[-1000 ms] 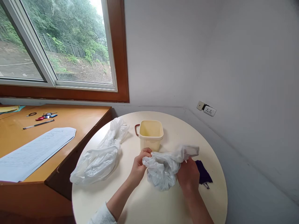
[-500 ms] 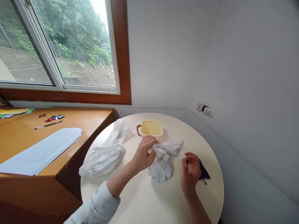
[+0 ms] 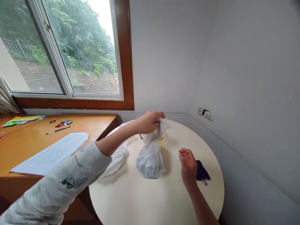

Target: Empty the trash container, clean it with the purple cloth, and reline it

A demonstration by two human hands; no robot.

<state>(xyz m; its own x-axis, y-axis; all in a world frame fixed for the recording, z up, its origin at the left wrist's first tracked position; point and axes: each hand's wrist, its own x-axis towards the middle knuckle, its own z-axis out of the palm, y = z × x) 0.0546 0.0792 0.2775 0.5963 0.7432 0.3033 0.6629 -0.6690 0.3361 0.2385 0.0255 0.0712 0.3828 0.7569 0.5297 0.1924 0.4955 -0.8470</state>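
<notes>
My left hand [image 3: 150,122] is closed around the gathered neck of a white plastic bag [image 3: 151,161], which hangs down below it with a rounded, bulging bottom. Behind the bag stands a pale yellow container [image 3: 160,142] with a brown handle, mostly hidden by the bag and my hand. My right hand [image 3: 188,164] is held above the right side of the table, fingers curved and apart, with nothing in it. Close by it lies a dark purple folded cloth pouch [image 3: 202,171]. A second clear plastic bag [image 3: 118,161] lies crumpled at the left, partly behind my left arm.
Everything stands on a round cream table [image 3: 178,203]. To the left, a wooden desk [image 3: 98,120] holds printed papers [image 3: 53,153], a pen [image 3: 58,130], scissors and small items [image 3: 64,123]. A wall socket [image 3: 209,115] is at the right, a window [image 3: 89,56] at the back left.
My left hand has lifted the white bag by its neck, so it now hangs upright in front of the container. My right hand has barely moved. The view has shifted slightly left.
</notes>
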